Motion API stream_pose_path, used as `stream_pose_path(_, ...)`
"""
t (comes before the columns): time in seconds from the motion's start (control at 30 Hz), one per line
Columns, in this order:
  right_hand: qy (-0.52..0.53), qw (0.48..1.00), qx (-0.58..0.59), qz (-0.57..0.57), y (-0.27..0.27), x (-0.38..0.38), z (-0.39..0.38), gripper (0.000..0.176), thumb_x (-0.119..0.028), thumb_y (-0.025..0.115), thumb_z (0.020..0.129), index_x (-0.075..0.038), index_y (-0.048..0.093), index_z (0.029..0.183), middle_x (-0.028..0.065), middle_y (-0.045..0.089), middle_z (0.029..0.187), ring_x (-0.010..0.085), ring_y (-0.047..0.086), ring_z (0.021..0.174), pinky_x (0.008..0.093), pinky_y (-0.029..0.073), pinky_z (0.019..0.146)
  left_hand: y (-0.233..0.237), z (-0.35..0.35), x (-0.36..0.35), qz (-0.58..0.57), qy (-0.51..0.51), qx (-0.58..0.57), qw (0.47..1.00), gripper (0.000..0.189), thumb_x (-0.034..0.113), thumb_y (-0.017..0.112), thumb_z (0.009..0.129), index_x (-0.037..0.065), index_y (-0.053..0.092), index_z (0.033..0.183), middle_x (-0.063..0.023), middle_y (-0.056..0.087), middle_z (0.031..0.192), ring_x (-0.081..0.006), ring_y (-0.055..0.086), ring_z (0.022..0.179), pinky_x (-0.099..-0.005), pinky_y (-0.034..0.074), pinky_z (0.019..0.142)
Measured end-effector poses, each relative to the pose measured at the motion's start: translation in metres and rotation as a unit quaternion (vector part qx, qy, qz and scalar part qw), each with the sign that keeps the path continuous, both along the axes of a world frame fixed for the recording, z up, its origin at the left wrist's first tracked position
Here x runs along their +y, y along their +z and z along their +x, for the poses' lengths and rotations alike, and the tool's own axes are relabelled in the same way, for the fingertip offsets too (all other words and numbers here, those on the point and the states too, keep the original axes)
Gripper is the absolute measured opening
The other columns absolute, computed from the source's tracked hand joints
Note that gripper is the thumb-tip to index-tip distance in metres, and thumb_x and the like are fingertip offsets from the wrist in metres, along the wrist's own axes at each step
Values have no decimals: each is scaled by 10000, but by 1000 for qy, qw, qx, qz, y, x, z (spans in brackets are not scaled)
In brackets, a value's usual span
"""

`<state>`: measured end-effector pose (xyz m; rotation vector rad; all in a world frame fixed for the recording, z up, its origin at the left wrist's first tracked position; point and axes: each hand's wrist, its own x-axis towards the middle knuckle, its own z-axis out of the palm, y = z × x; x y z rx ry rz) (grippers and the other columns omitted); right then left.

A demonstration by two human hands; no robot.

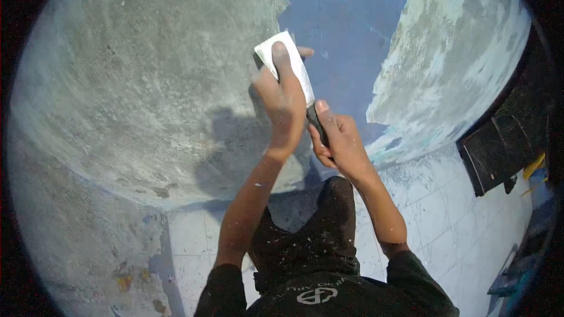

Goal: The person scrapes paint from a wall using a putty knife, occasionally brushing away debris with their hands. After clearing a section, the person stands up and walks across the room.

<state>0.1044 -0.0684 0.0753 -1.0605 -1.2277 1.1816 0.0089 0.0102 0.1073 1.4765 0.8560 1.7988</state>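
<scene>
A flat tool with a bright, white-looking blade [302, 76] and a dark handle [317, 124] is held in front of the wall. My right hand [341, 141] is wrapped round the handle. My left hand [282, 97] grips the blade, its thumb pressed on the bright face and its other fingers partly hidden behind. Behind the tool, the wall has a bare grey area [147, 70] on the left and a blue painted strip [346, 35] with ragged edges in the middle.
Pale, patchy wall surface [435, 53] lies right of the blue strip. White floor tiles [435, 211] run below the wall. A dark panel [499, 152] and a yellow item [533, 166] are at the right. Stained grey concrete [88, 229] is at the lower left.
</scene>
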Motion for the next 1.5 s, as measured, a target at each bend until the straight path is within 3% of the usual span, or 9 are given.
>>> stream_pose_path(0.17,-8,999,-32,5,-23,-2,7,630,-558,385,1062,-65,515,693,-19,378,485,71,323,356,245,236,360,-20,16,3,-5,38,-42,998,581,390,361,1093,-18,730,909,2,562,637,-67,483,557,-249,395,523)
stream_pose_path(0.3,-20,999,35,31,17,2,-6,624,-550,392,1063,-69,512,684,-19,374,475,72,324,348,243,241,355,30,6,-2,-39,-26,-27,999,597,482,390,1074,24,753,948,19,558,670,-74,509,604,-260,412,563)
stream_pose_path(0.4,-7,1000,-17,14,-5,-14,3,601,-538,386,1068,-67,507,715,-22,370,493,70,317,350,243,244,353,-11,8,-1,15,7,-18,1000,617,493,382,1072,11,750,959,14,535,641,-82,494,565,-264,402,531)
stream_pose_path(0.7,-6,1000,-7,-7,-5,-11,-4,587,-539,373,1072,-76,497,732,-25,368,496,66,298,352,242,232,349,-6,-4,-7,-50,-43,-16,998,562,375,369,1091,-24,736,940,-38,634,703,-64,529,579,-244,406,524)
stream_pose_path(0.93,11,999,1,48,25,7,-11,613,-571,382,1058,-71,508,728,-26,369,485,65,334,358,230,257,362,39,-10,2,-43,-44,-46,997,575,470,411,1074,11,742,970,-2,601,704,-86,521,594,-260,421,560)
stream_pose_path(1.07,12,1000,3,1,-4,-3,-3,608,-563,396,1058,-64,514,732,-24,376,489,60,320,353,231,243,352,-17,-1,6,-8,5,-16,1000,576,399,370,1089,-4,741,908,0,571,678,-81,507,621,-265,412,573)
stream_pose_path(1.2,11,999,36,7,10,-4,-7,597,-553,403,1060,-66,508,731,-25,373,493,62,298,348,236,233,348,25,-7,-7,-61,-39,-23,997,592,382,353,1096,-15,740,885,11,545,632,-62,487,583,-256,376,521)
stream_pose_path(1.37,8,1000,0,-26,-16,-12,0,587,-550,400,1062,-68,497,742,-27,355,502,66,292,358,241,231,355,-18,0,0,-32,0,-8,999,593,391,348,1095,-10,746,913,25,531,613,-58,448,534,-246,358,499)
stream_pose_path(1.5,2,1000,20,17,15,-3,-5,609,-559,389,1061,-65,502,723,-16,376,493,73,314,353,244,245,355,24,-2,-5,-51,-17,-1,999,638,439,322,1093,2,748,906,17,538,617,-72,474,552,-259,380,510)
